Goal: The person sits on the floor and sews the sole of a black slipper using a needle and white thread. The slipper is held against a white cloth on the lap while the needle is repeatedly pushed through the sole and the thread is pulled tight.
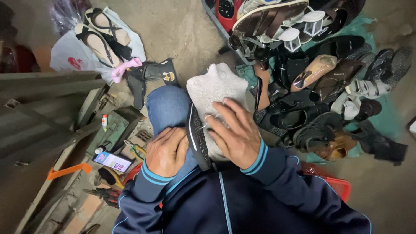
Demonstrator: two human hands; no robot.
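Right hand [236,134] atop (seemingly fleecy) shoe [214,93]

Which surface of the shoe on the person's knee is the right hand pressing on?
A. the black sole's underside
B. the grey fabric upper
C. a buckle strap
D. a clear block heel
B: the right hand lies spread on the grey fabric upper, while the left hand grips by the black sole edge.

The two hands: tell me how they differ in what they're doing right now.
The left hand is curled, gripping the black shoe sole at its edge on the knee; the right hand lies spread and flat on the grey fuzzy cloth over the shoe. The left sits lower than the right. Both wear dark blue sleeves with light blue cuff stripes.
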